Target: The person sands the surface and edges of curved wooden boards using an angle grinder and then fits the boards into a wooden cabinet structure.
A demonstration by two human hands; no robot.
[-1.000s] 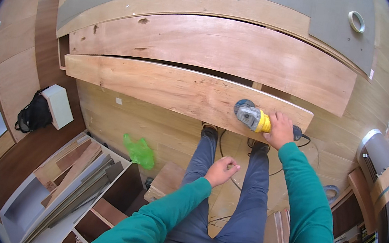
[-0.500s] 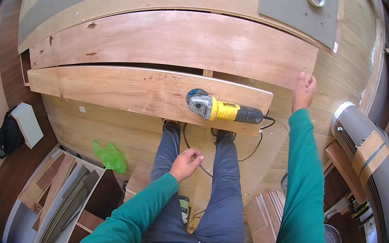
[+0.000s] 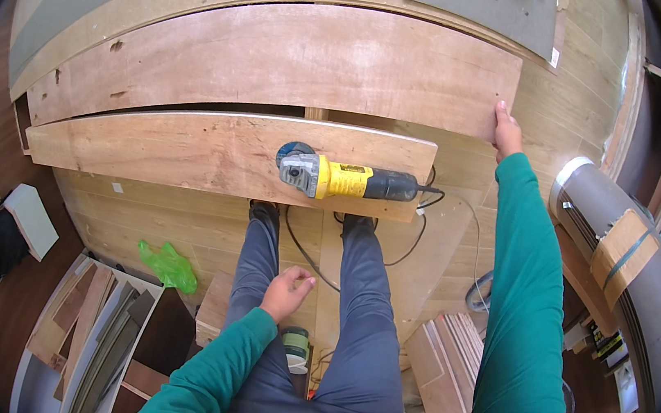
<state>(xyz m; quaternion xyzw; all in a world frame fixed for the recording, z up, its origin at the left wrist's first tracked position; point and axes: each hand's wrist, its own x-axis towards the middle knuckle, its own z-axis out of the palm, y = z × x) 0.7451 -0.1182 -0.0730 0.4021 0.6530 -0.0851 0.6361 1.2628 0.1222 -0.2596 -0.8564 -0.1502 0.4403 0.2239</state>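
Two long reddish-brown plywood boards lie across the space in front of me. My right hand (image 3: 507,135) grips the right end of the far plywood board (image 3: 308,55), near its lower corner; the thumb is on top and the other fingers are mostly hidden. On the near plywood board (image 3: 190,144) rests a yellow and black angle grinder (image 3: 346,179), its blue-rimmed disc pointing left and its cord trailing off the right side. In front of my thigh hangs my left hand (image 3: 288,293), fingers curled in, with no object visible in it.
A green plastic bag (image 3: 168,266) lies on the floor to the left, above a box of wood offcuts (image 3: 78,316). Between my legs stands a green tub (image 3: 295,346). At the right leans a large grey roll (image 3: 618,217). The cord (image 3: 304,254) loops around my feet.
My right hand has closed on the far board's right end, its thumb now over the top. The whole view has shifted slightly. My left hand stays curled; the grinder still rests on the near board.
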